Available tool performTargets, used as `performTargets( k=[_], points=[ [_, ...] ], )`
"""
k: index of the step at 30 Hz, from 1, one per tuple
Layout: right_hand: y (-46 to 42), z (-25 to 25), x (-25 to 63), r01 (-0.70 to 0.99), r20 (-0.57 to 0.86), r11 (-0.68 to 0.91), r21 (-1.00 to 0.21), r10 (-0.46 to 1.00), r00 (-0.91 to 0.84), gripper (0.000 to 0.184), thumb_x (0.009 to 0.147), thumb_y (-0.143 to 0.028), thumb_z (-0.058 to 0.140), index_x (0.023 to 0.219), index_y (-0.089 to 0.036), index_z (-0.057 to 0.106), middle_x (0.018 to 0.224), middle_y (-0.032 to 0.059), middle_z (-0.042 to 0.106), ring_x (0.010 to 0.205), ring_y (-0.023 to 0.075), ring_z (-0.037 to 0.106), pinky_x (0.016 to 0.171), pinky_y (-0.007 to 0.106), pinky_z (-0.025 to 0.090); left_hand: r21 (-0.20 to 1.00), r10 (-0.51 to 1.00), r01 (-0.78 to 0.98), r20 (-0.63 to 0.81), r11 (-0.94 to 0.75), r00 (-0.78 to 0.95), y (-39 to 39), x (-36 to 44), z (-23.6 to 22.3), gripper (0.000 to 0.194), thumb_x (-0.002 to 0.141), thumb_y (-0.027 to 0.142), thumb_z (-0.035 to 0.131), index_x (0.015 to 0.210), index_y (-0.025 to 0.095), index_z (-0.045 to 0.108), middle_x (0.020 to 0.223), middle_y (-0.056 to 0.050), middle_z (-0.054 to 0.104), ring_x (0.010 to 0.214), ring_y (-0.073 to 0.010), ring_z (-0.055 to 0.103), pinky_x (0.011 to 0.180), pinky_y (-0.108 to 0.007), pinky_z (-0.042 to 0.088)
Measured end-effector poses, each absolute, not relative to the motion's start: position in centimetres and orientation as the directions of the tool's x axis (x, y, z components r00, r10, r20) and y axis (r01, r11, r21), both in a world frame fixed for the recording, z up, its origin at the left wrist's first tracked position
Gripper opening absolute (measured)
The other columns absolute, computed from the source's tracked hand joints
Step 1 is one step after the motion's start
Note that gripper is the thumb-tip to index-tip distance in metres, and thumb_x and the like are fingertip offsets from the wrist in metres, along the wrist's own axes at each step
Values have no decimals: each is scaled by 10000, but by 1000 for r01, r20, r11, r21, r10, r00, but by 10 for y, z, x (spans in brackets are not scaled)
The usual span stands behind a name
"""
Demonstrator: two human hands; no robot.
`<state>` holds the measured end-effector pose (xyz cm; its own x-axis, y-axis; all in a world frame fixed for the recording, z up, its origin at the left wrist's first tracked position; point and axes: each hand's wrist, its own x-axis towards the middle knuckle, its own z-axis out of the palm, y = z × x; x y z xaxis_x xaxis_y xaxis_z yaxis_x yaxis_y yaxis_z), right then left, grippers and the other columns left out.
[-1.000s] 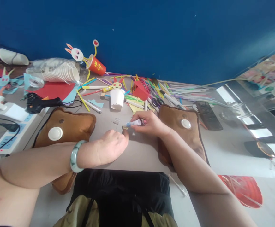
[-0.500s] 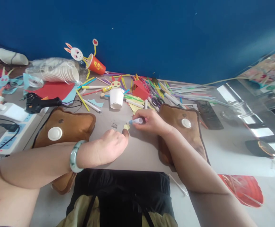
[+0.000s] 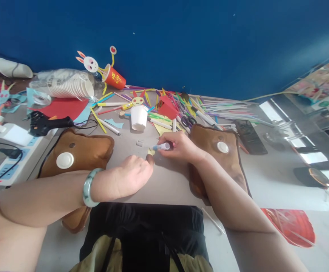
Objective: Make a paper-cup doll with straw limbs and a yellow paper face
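My right hand (image 3: 179, 146) is closed around a small blue-tipped glue pen (image 3: 162, 146), its tip touching a small yellow paper piece (image 3: 151, 152) on the grey table (image 3: 164, 181). My left hand (image 3: 130, 175), with a green bangle (image 3: 88, 186) on the wrist, is curled with one fingertip pressing the edge of that yellow piece. A small grey scrap (image 3: 139, 143) lies just beyond.
Two brown hot-water bags (image 3: 81, 151) (image 3: 218, 145) lie under my forearms. Behind are a white paper cup (image 3: 138, 117), scattered coloured straws (image 3: 209, 109), scissors (image 3: 187, 121), a black glue gun (image 3: 47, 123), stacked cups (image 3: 65, 85), a red bunny cup (image 3: 115, 78), a power strip (image 3: 8, 166).
The glue pen tip lifted slightly off the yellow piece and came back down onto it. My left hand stayed put, holding the piece.
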<state>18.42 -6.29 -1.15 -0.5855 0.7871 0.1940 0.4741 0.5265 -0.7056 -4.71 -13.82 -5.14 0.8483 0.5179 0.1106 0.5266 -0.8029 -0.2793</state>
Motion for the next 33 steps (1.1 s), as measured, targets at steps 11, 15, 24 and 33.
performTargets(
  k=[11,15,24,33],
  points=[
    [-63,-15,183,489,209,546,-680,784,-584,63,730,-204,678,787,-180,675,706,-4,665,594,102,510,550,222,390,-272,511,527,136,-805,849,-137,-47,-55,499,902,83,398,1396,21,414,914,-158,678,764,-234,644,708,-392,451],
    [-63,-13,184,517,264,543,-662,814,-518,64,734,-209,678,790,-180,671,707,5,666,606,113,513,563,236,391,-278,514,526,119,-804,849,-138,-47,-52,518,905,76,397,1421,25,393,946,-164,677,797,-237,645,708,-386,447],
    [-67,-9,182,446,146,508,-737,764,-628,51,734,-193,664,778,-169,673,667,-11,641,592,103,513,546,225,384,-293,493,513,143,-807,858,-140,-52,-47,474,947,128,403,1413,42,418,918,-151,666,810,-235,641,758,-399,448],
    [-65,-7,185,474,183,494,-729,808,-560,69,708,-193,670,771,-165,678,710,7,675,628,116,548,570,226,402,-223,508,518,107,-826,855,-142,-53,-36,487,940,116,379,1423,56,399,962,-154,677,848,-240,657,763,-399,474]
  ],
)
